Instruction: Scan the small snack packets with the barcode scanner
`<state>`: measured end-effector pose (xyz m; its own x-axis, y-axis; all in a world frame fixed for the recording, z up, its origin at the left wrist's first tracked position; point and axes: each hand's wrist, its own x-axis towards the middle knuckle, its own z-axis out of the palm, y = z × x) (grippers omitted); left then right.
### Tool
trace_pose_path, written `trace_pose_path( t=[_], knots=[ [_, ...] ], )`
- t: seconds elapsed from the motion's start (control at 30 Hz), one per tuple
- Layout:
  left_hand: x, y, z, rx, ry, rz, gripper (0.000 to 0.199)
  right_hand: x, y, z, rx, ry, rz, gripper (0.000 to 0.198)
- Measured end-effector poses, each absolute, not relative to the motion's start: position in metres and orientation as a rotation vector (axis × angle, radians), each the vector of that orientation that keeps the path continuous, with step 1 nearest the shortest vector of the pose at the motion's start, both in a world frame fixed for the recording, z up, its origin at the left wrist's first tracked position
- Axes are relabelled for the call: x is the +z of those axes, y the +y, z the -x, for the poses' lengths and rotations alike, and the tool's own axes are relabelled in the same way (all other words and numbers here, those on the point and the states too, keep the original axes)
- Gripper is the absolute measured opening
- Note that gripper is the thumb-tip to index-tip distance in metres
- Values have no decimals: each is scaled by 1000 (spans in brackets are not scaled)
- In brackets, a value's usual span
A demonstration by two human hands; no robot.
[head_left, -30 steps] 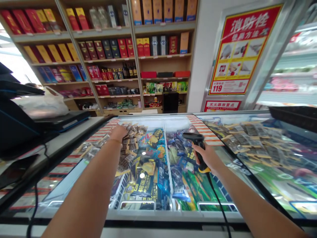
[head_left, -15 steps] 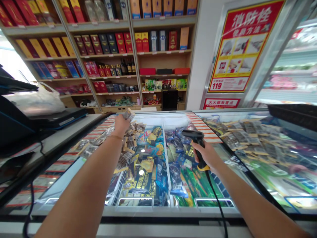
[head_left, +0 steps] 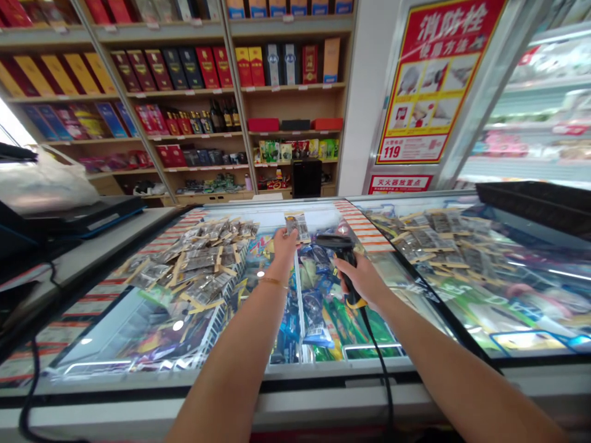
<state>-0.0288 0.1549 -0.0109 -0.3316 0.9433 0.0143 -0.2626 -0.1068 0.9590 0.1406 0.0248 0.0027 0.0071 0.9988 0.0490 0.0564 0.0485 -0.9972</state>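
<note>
Packet (head_left: 298, 226), tan-edged (greyish inside, perhaps), pinched by left hand (head_left: 284, 243); right hand (head_left: 364, 278) grips black scanner (head_left: 334, 241).

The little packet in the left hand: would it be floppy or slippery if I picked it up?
The packet is probably light: the left hand holds only its edge. It may be fairly stiff: it sticks up without drooping. Similar packets piled nearby look shiny, so it might be slippery.

Packet (head_left: 298, 227) to scanner (head_left: 336, 242): narrow gap
Below scanner: black cable (head_left: 381, 363) hangs in the way
Left of left hand (head_left: 284, 247): open air above packet pile (head_left: 198, 255)
</note>
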Motion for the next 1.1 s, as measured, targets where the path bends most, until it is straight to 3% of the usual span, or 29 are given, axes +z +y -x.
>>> trace_pose_path(
  t=[1.1],
  knots=[
    [-33,165,40,1601,1165,-1041,26,1,21,-136,1084,-1365,1223,27]
  ],
)
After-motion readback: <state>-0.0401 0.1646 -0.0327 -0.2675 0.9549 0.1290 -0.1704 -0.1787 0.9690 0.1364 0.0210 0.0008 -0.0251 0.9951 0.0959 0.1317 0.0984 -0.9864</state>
